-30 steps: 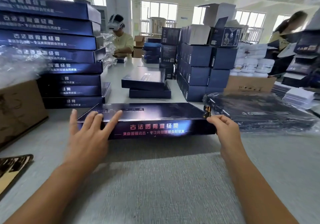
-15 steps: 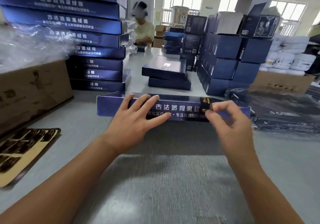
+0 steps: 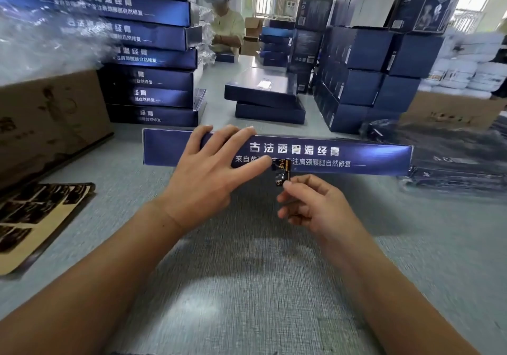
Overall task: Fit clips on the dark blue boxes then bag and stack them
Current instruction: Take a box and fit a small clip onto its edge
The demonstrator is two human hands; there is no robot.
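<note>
A long dark blue box (image 3: 323, 155) lies across the middle of the frame on the grey table (image 3: 247, 286), its printed front side facing the camera. At the lower edge of that side, near its middle, a small black-and-gold clip (image 3: 281, 174) sits against the box, its lower part hanging below the edge. The right hand (image 3: 312, 206) pinches the bottom of the clip between thumb and forefinger, the other fingers curled under. The left hand (image 3: 211, 173) lies flat and spread on the box, fingers straight over its top edge and the thumb tip pressed to the front just left of the clip. To the right a bagged dark box (image 3: 444, 149) lies in clear plastic. At upper left stands a tall stack of blue boxes (image 3: 153, 61), beside a cardboard carton (image 3: 49, 118) and a sheet of clips (image 3: 30, 217) at lower left. Two flat boxes (image 3: 266, 99) sit behind the centre, cube-shaped blue cartons (image 3: 367, 80) at upper right, and another person (image 3: 225, 25) sits at the far end.
</note>
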